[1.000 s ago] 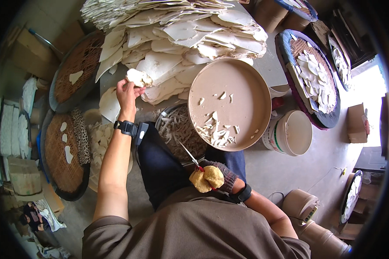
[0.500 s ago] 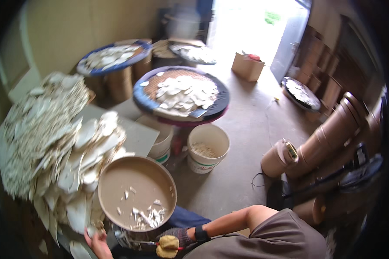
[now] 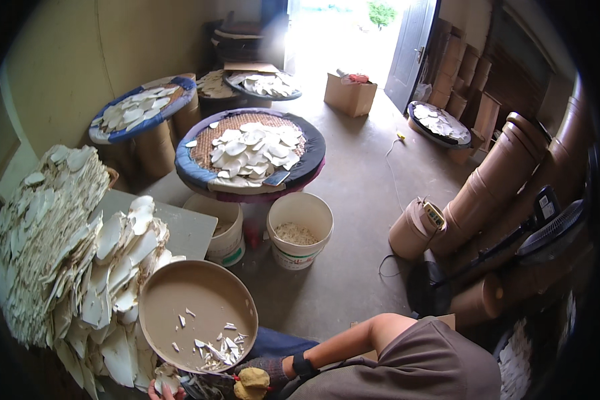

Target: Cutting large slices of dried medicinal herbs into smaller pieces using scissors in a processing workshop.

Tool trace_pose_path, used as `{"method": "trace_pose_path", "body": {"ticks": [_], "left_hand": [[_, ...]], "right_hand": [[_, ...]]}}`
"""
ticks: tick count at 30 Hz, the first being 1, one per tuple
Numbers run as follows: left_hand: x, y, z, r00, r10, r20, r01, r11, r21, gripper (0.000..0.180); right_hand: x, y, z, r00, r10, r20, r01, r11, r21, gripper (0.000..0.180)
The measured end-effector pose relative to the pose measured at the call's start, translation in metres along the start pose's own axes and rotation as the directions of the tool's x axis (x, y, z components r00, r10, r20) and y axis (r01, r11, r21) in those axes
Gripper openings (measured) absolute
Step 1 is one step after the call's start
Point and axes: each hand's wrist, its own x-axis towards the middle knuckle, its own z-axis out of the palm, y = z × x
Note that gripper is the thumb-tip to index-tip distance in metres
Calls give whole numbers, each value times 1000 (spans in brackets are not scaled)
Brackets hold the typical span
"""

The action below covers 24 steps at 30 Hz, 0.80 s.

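Observation:
At the bottom edge, the bare fingers of my left hand point(image 3: 169, 393) grip a flat white shell-like piece point(image 3: 168, 381) with a brownish edge, just below the round tan tub. My right hand point(image 3: 268, 373) wears a grey glove with yellow wrapping on its fingers. It is closed on a slim tool point(image 3: 235, 377) with some red on it; its kind is hard to make out. The tan tub point(image 3: 180, 287) holds white slivers point(image 3: 221, 353) along its near side. A loose stack of similar pale pieces point(image 3: 123, 257) rises to the left of the tub.
A taller stack point(image 3: 43, 247) stands at far left. Beyond the tub are two white buckets point(image 3: 302, 257) point(image 3: 230, 250) and a round woven tray point(image 3: 200, 157) heaped with white pieces. Brown cylinders point(image 3: 490, 187), a power strip point(image 3: 435, 215) and a fan point(image 3: 550, 230) occupy the right. A cardboard box point(image 3: 349, 97) sits near the doorway.
The view has shifted, showing more of the doorway. My left hand has come closer to my right hand, bringing the white piece under the tub's near rim. My right hand keeps its tool.

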Motion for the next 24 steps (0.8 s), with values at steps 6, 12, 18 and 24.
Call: {"method": "trace_pose_path", "body": {"ticks": [6, 12, 18, 24], "left_hand": [[6, -46, 2, 989, -64, 131, 113, 908, -405, 44], [0, -48, 29, 986, -59, 157, 122, 894, -430, 38], [-15, -49, 25, 986, -107, 126, 143, 938, -317, 37], [-17, -51, 20, 958, -93, 270, 141, 976, -165, 43]], "right_hand": [[-2, -89, -29, 984, -4, 177, 83, 893, -443, 53], [0, -8, -37, 953, -255, 162, 290, 922, -256, 35], [13, -7, -18, 956, 142, 255, -265, 790, 552, 24], [17, -17, -18, 922, 54, 384, -382, 292, 877, 28]]}}
